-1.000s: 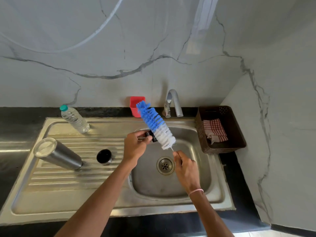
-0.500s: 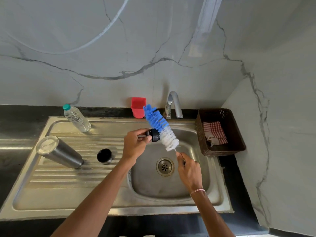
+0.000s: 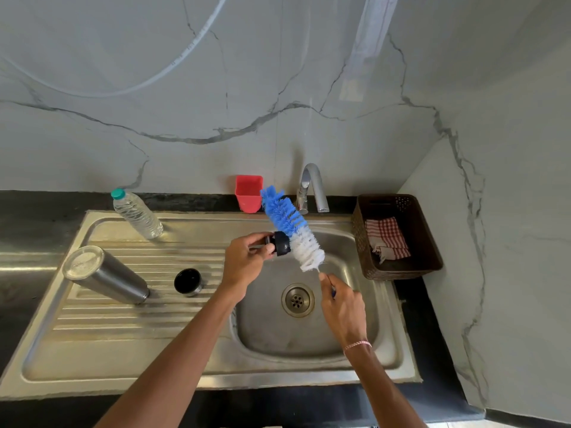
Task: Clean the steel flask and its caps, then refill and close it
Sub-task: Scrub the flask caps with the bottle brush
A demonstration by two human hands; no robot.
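The steel flask stands upside down on the ribbed drainboard at the left. A steel outer cap with a dark inside sits just to its right. My left hand pinches a small black inner cap over the basin. My right hand grips the thin handle of a blue and white bottle brush. The brush slants up and to the left, and its white bristles press against the black cap.
A steel sink with a round drain lies below my hands. A tap and a red cup stand behind it. A plastic water bottle stands at back left. A brown basket with a checked cloth sits right.
The brush has slid a little along the black cap, upward and away from me. My left hand has turned the cap slightly. The flask and outer cap have stayed put.
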